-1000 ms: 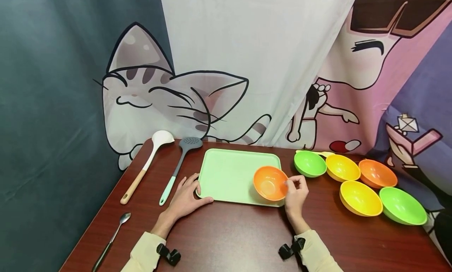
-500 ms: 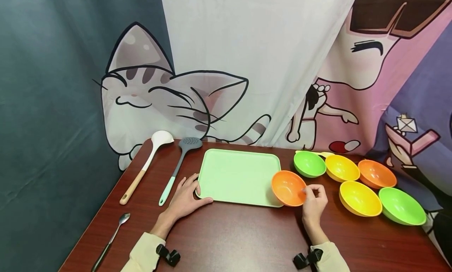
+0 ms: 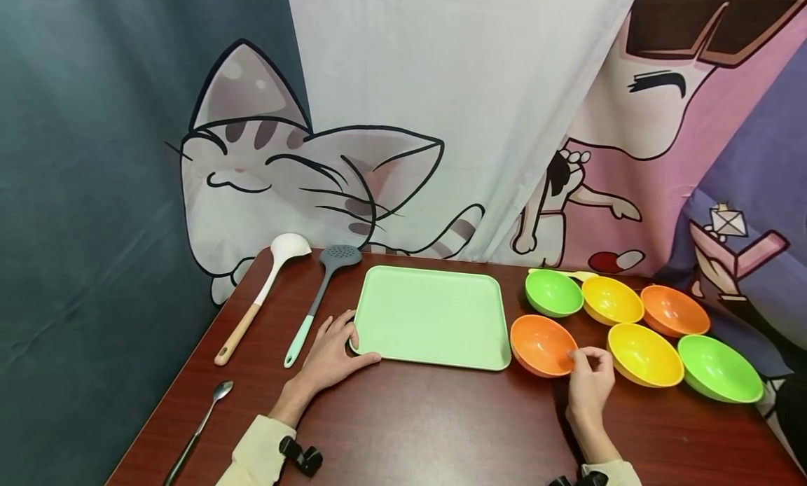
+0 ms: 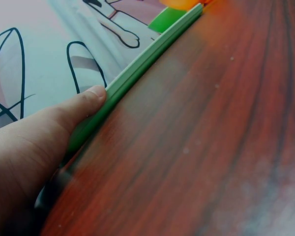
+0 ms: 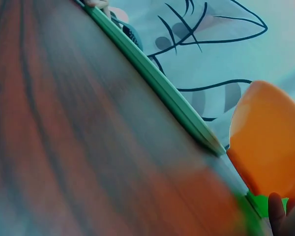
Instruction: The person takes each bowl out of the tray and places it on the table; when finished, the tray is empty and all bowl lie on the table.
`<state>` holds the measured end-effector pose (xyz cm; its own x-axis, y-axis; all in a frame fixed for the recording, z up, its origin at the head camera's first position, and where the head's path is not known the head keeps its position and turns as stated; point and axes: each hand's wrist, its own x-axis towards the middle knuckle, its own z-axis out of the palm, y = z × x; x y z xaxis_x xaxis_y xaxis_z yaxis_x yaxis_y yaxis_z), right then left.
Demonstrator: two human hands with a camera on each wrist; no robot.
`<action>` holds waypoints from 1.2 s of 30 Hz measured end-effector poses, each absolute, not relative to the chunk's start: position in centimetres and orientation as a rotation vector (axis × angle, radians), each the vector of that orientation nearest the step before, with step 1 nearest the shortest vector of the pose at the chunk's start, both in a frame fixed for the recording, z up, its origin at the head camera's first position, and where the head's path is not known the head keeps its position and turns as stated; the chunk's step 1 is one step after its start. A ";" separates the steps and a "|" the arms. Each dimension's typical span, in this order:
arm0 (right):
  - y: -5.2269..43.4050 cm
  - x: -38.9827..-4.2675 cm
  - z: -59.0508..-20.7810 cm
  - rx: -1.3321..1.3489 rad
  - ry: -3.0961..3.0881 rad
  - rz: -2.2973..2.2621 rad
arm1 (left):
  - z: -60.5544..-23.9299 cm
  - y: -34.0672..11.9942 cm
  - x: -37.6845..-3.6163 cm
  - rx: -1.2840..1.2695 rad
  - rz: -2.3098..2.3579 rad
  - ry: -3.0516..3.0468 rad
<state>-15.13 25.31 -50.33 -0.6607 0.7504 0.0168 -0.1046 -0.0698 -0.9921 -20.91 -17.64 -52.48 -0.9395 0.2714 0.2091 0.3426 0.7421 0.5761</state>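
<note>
The light green tray (image 3: pixel 431 318) lies flat in the middle of the table. My left hand (image 3: pixel 334 353) holds its near left corner, with fingers at the left rim and the thumb (image 4: pixel 88 101) along the front edge. My right hand (image 3: pixel 591 384) pinches the right rim of an orange bowl (image 3: pixel 542 346) between thumb and fingers. This bowl is just right of the tray's near right corner, its opening facing up. In the right wrist view the same orange bowl (image 5: pixel 270 142) stands beyond the fingertips (image 5: pixel 276 211), past the tray's end.
At right sit a small green bowl (image 3: pixel 553 293), yellow bowls (image 3: pixel 611 300) (image 3: pixel 644 355), another orange bowl (image 3: pixel 674 311) and a larger green bowl (image 3: pixel 719 368). A white ladle (image 3: pixel 271 283), grey slotted turner (image 3: pixel 324 283) and metal spoon (image 3: pixel 202 426) lie left. A printed curtain (image 3: pixel 403 122) hangs behind.
My right hand has carried the orange bowl rightward and toward me, from over the tray's right part to beside the tray. The left hand and the tray have stayed in place.
</note>
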 end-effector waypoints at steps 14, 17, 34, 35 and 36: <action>26.5 -13.2 -49.9 -0.788 -1.501 1.907 | -52.7 -17.7 -20.9 -0.497 -0.954 -2.824; 26.6 -13.2 -49.9 -0.785 -1.466 1.933 | -52.7 -17.6 -21.0 -0.501 -0.954 -2.814; 27.1 -13.2 -50.0 -0.812 -1.377 1.968 | -52.7 -17.6 -21.0 -0.499 -0.979 -2.822; 27.2 -13.2 -50.0 -0.810 -1.367 1.974 | -52.7 -17.6 -21.0 -0.499 -0.978 -2.821; 27.2 -13.2 -50.0 -0.807 -1.357 1.979 | -52.8 -17.6 -21.0 -0.494 -0.979 -2.821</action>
